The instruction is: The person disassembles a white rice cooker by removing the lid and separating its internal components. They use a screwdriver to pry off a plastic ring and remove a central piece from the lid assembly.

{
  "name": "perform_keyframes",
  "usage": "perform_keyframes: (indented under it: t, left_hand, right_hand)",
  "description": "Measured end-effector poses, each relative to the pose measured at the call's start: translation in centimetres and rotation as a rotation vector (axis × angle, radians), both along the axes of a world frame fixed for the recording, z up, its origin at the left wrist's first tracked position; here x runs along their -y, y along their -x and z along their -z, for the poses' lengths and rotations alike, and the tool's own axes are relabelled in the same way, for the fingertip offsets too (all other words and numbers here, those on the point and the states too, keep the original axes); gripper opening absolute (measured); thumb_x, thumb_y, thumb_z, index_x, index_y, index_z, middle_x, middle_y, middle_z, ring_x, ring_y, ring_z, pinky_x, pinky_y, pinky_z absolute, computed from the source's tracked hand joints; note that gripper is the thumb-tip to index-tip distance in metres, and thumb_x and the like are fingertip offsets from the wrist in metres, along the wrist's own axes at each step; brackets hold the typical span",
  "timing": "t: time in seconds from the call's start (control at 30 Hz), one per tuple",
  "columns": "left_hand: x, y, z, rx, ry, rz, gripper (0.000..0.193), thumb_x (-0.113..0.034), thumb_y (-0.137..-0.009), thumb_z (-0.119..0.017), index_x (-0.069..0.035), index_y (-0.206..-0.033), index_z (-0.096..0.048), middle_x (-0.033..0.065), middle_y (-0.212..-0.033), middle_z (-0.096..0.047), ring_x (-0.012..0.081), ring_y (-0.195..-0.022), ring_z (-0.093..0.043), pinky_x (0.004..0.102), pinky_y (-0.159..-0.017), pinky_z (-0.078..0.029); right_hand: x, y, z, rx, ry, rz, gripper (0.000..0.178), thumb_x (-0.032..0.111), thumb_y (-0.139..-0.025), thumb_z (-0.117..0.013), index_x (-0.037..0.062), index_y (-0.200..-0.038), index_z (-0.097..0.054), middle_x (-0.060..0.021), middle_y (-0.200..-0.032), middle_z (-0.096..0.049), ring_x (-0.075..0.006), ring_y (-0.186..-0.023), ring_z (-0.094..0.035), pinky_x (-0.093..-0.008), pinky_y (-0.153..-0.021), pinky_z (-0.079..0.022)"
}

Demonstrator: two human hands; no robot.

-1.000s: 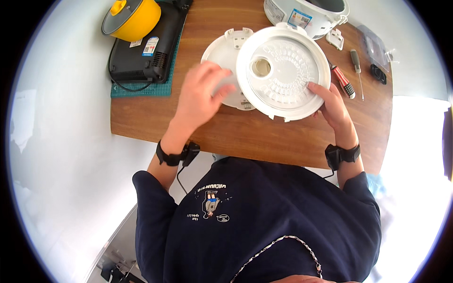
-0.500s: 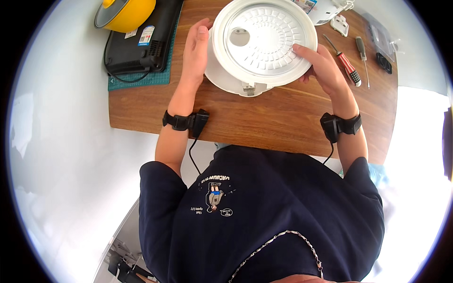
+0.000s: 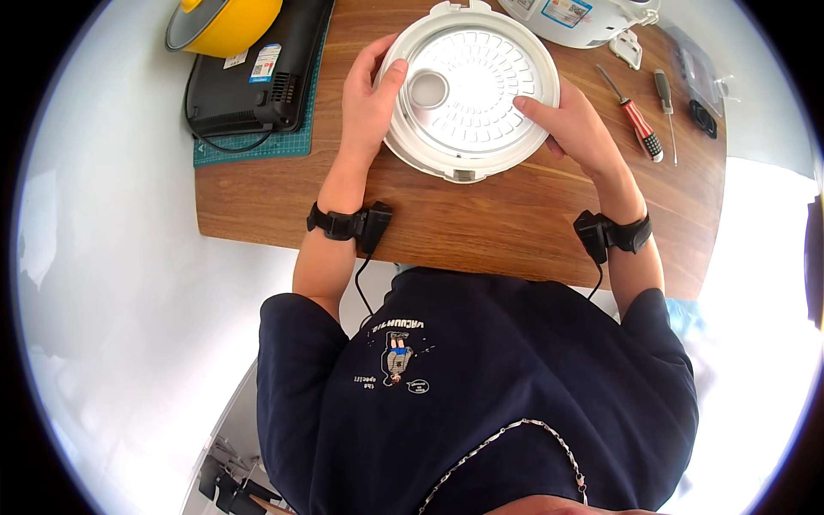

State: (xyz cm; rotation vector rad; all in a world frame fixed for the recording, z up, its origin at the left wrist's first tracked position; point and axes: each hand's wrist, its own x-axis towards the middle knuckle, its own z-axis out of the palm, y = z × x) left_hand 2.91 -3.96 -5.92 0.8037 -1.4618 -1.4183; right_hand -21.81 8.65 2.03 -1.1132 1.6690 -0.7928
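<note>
A round white rice cooker lid [image 3: 489, 94], its ribbed inner side facing up, is between my hands over the wooden table. It has a round opening [image 3: 427, 89] left of its middle. Under its lower left rim shows the edge of another white round part [image 3: 403, 153], nearly lined up with it. My left hand [image 3: 374, 101] grips the left rim with the thumb on top. On the right, my right hand [image 3: 573, 124] presses its thumb on the ribbed face, the other fingers hidden beneath the rim.
The white cooker body [image 3: 575, 21] stands at the back right, beside a small white plastic part [image 3: 627, 50]. Two screwdrivers [image 3: 639, 129] [image 3: 664, 94] lie at right near a clear plastic box [image 3: 691, 69]. At left, a yellow pot [image 3: 227, 26] rests on a black appliance [image 3: 245, 99] over a green mat [image 3: 257, 153].
The ribbed lid has shifted left and slightly down, now almost covering the white part beneath. My left hand has closed onto its rim; my right hand has moved along with it.
</note>
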Motion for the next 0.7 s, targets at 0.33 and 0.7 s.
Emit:
perform_keyframes:
  t: [0.33,0.7]
  left_hand:
    - [-0.2,-0.1,-0.1,-0.043,-0.074,-0.023,0.036,-0.003,-0.101,-0.056,0.003,-0.136,-0.056,0.0126,-0.130,-0.065,0.0190,-0.120,-0.061,0.0327,-0.103,-0.048]
    - [-0.5,-0.1,-1.0,-0.134,-0.099,0.001,0.036,-0.005,-0.104,-0.054,0.003,-0.138,-0.058,0.0122,-0.129,-0.066,0.0179,-0.117,-0.062,0.0325,-0.102,-0.050]
  right_hand:
    - [-0.5,-1.9,0.5,-0.443,0.274,0.160,0.048,0.032,-0.102,-0.064,-0.0037,-0.133,-0.057,-0.0166,-0.097,-0.073,-0.0276,-0.084,-0.069,-0.0388,-0.074,-0.054]
    - [0.5,-1.3,1.7,-0.493,0.370,0.280,0.030,0.022,-0.097,-0.069,0.0031,-0.120,-0.069,-0.0111,-0.079,-0.070,-0.0239,-0.068,-0.067,-0.0364,-0.067,-0.054]
